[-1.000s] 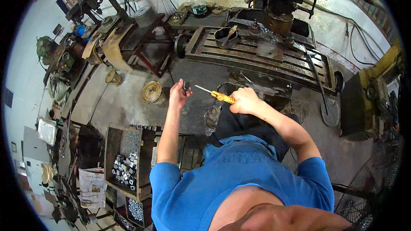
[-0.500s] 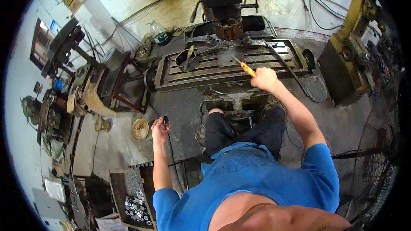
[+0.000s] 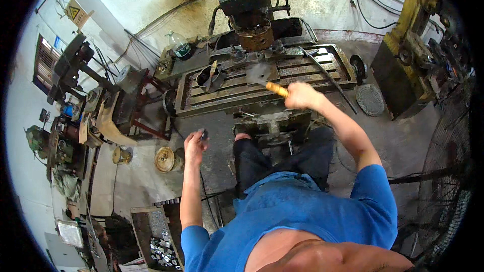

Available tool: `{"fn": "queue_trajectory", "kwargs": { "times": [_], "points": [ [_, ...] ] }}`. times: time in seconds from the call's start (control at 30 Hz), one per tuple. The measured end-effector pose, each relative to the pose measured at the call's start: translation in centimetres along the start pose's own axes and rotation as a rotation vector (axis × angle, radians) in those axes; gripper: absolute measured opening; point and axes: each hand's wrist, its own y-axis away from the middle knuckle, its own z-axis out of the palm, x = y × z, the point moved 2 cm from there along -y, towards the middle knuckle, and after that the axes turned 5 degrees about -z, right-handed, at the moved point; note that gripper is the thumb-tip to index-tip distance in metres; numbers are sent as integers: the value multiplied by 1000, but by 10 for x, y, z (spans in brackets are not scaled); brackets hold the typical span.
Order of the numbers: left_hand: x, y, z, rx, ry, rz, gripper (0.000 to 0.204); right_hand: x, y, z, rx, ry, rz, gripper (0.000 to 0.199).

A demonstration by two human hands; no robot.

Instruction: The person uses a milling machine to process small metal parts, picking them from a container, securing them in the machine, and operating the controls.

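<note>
My right hand (image 3: 301, 95) is closed round the yellow handle of a hand tool (image 3: 277, 89), held over the front of the slotted machine table (image 3: 316, 76). The tool's far end is blurred, so its kind is unclear. Just past it, a flat grey plate (image 3: 262, 74) lies beneath the spindle head (image 3: 254, 38). My left hand (image 3: 194, 147) is held low, left of my knees, its fingers pinching a small dark metal piece (image 3: 203, 135).
A dark pot (image 3: 205, 79) with a stick in it stands on the table's left part. A long bar (image 3: 330, 74) slants across its right side. On my lower left is a tray (image 3: 136, 226) holding several small metal pieces. A round tin (image 3: 165, 159) stands on the floor.
My right hand has moved slightly left and nearer, and the tool has swung flatter to the left. My left hand has shifted a little right and up with the metal piece. The view has shifted slightly.
</note>
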Motion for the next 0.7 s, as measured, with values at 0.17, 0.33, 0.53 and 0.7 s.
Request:
{"fn": "queue_trajectory", "kwargs": {
  "times": [0.17, 0.33, 0.53, 0.7],
  "points": [
    [8, -46, 116, -219, -268, 41, 20, -20, 56, 5, -60, 14, -257, 27],
    [29, -118, 216, -143, -758, 450, 23, 6, 60, -30, 84, -243, -168, 27],
    [20, -162, 278, -47, -1440, 799, 30, 90, 7, 10, 329, -1143, -223, 38],
    [25, -161, 278, -188, -1475, 752, 25, 112, -15, 77, 391, -994, -96, 31]
  ]
}}
